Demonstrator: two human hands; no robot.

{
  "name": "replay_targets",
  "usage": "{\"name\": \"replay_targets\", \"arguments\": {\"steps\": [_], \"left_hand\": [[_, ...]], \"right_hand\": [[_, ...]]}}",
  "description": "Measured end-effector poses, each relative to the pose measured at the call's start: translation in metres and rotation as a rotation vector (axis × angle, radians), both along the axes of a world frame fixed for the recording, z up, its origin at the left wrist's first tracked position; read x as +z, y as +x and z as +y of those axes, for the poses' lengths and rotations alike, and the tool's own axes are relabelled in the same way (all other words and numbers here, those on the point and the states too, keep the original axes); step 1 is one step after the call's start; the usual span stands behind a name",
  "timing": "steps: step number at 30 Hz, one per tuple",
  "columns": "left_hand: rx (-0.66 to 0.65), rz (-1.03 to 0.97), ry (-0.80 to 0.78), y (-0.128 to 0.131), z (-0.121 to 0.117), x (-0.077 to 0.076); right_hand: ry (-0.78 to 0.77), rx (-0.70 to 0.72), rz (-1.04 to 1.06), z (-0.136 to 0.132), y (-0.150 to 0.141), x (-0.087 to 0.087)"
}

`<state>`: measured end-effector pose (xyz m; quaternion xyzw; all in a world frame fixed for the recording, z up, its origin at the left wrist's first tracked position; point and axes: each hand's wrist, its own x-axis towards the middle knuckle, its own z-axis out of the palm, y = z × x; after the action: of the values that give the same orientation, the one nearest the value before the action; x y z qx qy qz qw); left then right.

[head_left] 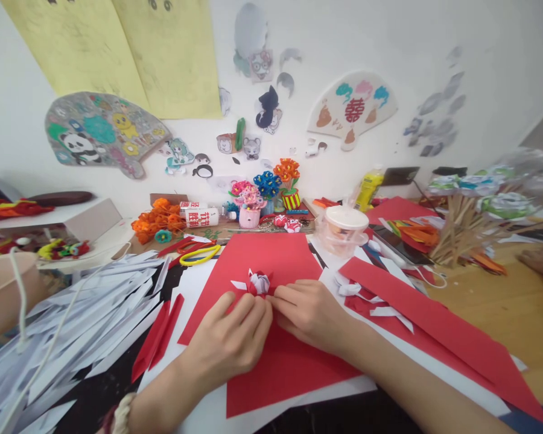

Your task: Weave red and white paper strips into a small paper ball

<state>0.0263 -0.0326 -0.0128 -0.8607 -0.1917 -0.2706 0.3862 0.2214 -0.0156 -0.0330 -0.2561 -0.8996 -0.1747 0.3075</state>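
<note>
the left hand and right hand pinched a folded paper, contact partly hidden; folding seemed in hand, the next move needing a steady hold

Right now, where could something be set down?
Bare: the flat red paper sheet beyond the red-and-white folded paper; the tan wooden tabletop right of the long red paper. Crowded: left, with loose white paper strips.

Left hand and right hand pinching red-and-white folded paper, red sheet beneath
</note>
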Motion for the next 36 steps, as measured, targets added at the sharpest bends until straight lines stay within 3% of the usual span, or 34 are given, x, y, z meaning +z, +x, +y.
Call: {"name": "replay_targets", "arguments": {"steps": [10, 16, 21, 25, 30, 33, 36], "left_hand": [[-0.017, 0.112, -0.086, -0.002, -0.001, 0.007], [0.077, 0.028, -0.156, 0.002, -0.003, -0.003], [0.024, -0.03, -0.147, 0.005, -0.003, -0.004], [0.025, -0.125, -0.377, 0.007, -0.004, 0.006], [0.061, -0.262, -0.753, 0.005, -0.004, 0.01], [0.148, -0.278, -0.784, 0.006, -0.003, 0.008], [0.154, -0.219, -0.697, 0.006, -0.001, 0.009]], "right_hand": [[-0.074, 0.012, -0.063, -0.001, 0.002, 0.001], [-0.085, 0.01, -0.026, 0.0, 0.002, 0.001], [-0.136, 0.031, -0.011, 0.0, 0.002, 0.001], [-0.238, 0.012, 0.029, 0.0, 0.002, 0.003], [-0.592, 0.011, 0.26, -0.003, 0.001, 0.014], [-0.706, 0.043, 0.313, -0.004, 0.001, 0.018], [-0.63, 0.055, 0.271, -0.004, 0.002, 0.015]]}}
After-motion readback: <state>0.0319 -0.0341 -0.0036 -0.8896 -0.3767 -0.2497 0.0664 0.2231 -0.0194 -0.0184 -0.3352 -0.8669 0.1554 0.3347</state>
